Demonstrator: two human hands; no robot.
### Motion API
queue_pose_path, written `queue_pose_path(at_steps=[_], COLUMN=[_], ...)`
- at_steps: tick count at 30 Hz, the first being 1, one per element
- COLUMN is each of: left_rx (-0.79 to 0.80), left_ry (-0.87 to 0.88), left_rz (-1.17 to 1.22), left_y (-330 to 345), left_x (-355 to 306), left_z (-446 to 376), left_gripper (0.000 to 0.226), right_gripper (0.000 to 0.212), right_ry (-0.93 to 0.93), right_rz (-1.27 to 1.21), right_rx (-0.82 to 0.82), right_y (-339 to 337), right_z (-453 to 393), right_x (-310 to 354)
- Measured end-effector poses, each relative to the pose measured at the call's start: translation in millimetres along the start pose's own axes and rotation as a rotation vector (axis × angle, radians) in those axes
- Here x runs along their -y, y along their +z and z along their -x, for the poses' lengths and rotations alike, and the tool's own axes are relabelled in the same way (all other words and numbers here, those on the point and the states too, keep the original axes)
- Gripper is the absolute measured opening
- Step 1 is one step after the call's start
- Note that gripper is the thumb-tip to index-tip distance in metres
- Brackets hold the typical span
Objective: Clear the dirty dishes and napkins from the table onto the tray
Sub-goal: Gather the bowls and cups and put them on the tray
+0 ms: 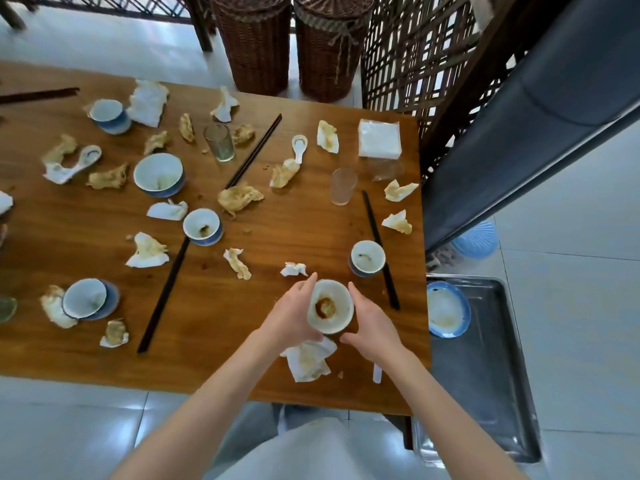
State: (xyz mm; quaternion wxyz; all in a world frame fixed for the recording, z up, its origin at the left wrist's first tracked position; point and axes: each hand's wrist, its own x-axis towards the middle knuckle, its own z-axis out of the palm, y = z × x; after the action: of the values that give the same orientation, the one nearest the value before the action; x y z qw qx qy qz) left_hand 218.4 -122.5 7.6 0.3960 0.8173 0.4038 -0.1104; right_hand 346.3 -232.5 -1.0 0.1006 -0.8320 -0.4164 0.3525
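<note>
The dirty bowl with brown sauce in it is between my two hands, near the front edge of the table. My left hand curls round its left side and my right hand cups its right side, so both hands are holding this one bowl. I can't tell if it has left the table yet. A stained napkin lies just under my hands.

The tray sits low down on my right, beside the table. Only one blue dish is on it so far, so I think I have just started.

A lot is left. I see a small bowl close by on the right, more bowls further left, like the big one, two glasses, white spoons, dark chopsticks and many crumpled napkins all over the wood. A clean stack of napkins sits at the far right corner.

Both my arms reach forward from the bottom, bare, and my wrists tip in toward each other.
</note>
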Motion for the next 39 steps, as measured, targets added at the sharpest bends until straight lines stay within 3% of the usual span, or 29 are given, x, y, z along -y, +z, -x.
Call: queue_pose_path(at_steps=[8,19,27,39], left_rx=[0.015,-0.136,-0.246,-0.238], left_ry=[0.043,0.113,0.112,0.25], left_rz=[-0.05,0.014,-0.013,-0.074], left_y=[1.0,-21.3,-88.2,-234.0], left_x=[4.3,27.1,73.8,186.7], left_z=[-4.0,16.3,25.4,22.6], left_gripper=[0.12,0.114,0.116,0.109], right_gripper=[0.094,0.089,0.094,0.096], right_ry=[-0.026,-0.087,-0.21,-0.233], right_rz=[-0.025,-0.047,-0.036,-0.118], right_rx=[-0.041,-0.071,-0.08,-0.196], right_y=[2.9,6.2,4.0,34.6], right_z=[-6.8,-10.2,-30.0,-69.9], right_x=[-1.4,33.7,112.1,276.9])
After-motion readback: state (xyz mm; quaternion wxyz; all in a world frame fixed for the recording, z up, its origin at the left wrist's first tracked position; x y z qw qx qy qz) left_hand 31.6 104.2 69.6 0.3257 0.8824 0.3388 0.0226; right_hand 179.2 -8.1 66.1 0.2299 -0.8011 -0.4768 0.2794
